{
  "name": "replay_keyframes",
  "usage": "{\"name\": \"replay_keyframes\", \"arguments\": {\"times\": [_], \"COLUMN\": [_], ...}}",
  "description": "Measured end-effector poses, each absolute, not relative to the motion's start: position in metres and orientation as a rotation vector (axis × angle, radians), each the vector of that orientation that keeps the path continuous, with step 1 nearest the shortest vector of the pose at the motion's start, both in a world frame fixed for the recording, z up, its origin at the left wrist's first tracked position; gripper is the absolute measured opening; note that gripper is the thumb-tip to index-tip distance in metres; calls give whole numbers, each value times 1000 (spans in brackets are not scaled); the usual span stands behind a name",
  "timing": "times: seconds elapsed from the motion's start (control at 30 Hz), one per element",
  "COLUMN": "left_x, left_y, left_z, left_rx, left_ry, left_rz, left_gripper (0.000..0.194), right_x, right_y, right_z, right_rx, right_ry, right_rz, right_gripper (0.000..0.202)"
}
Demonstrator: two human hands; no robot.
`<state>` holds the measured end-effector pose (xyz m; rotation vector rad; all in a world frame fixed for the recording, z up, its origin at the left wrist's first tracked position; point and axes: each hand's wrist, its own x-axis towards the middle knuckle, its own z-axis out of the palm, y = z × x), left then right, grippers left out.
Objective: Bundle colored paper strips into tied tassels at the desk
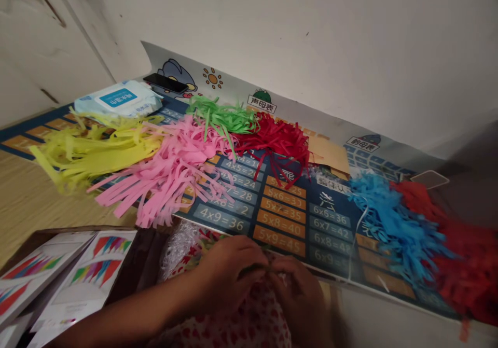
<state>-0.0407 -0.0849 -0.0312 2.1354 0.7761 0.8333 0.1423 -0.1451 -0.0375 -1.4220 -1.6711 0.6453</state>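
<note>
A: Where's the piece?
B: Looks like a small dark strip (pixel 252 270), between the hands, this side of the printed mat (pixel 221 219). Long axis roughly crosswise, left to right.
A: Hands?
B: Left hand (pixel 229 267) nearer: fingers curled, pinching it. Right hand (pixel 301 288): fingers bent, tips at the strip's right end; can't tell if they grip.
A: Around it?
B: Heart-print cloth (pixel 260 319) below, silvery tinsel (pixel 179 249) to the left. Pink fringe (pixel 184 153) beyond, on the mat; blue fringe (pixel 400 226) off right.
</note>
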Motion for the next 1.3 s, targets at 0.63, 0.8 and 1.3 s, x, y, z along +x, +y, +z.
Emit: {"name": "replay_keyframes", "arguments": {"times": [0.63, 0.8, 1.3], "left_x": [-43, -40, -30], "left_y": [-90, -93, -90], "left_z": [-26, -33, -70], "left_rx": [2179, 2242, 2211], "left_ry": [815, 690, 817], "left_rz": [809, 1042, 691], "left_gripper": [10, 16, 8], "right_x": [148, 149, 194], "right_y": [-156, -157, -128], "right_z": [-35, -35, -23], "right_rx": [-1586, -1549, -1695], "right_ry": [-1626, -1693, -1811], "right_rz": [710, 650, 383], "right_gripper": [17, 15, 12]}}
